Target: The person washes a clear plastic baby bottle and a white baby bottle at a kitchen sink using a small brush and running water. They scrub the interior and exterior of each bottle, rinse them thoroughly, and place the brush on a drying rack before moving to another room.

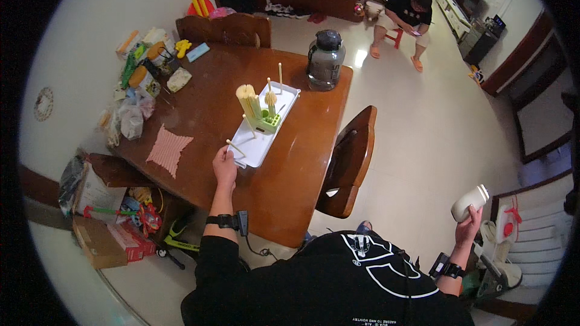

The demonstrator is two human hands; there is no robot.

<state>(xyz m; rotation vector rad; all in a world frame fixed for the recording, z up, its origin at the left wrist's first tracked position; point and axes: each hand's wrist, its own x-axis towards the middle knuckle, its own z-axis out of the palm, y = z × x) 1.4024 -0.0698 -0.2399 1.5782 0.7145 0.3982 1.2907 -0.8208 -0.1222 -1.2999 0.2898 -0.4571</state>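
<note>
My left hand [225,166] grips the near end of a white plastic tray [261,151] with upright wooden pegs [280,78] at its ends. On the tray stands a light green holder [267,124] beside bundles of thin pale sticks [249,102]. My right hand [469,225], held out at the right away from the table, is closed around a cream-coloured rounded container [469,202]. Left of the tray, a pink striped cloth [168,149] lies on the wooden table [290,167].
A large grey water bottle [326,61] stands at the table's far right corner. Jars and plastic bags [131,120] crowd the left edge. One wooden chair [349,163] is at the right side, another [224,31] at the far side. A person [408,13] sits on a red stool beyond.
</note>
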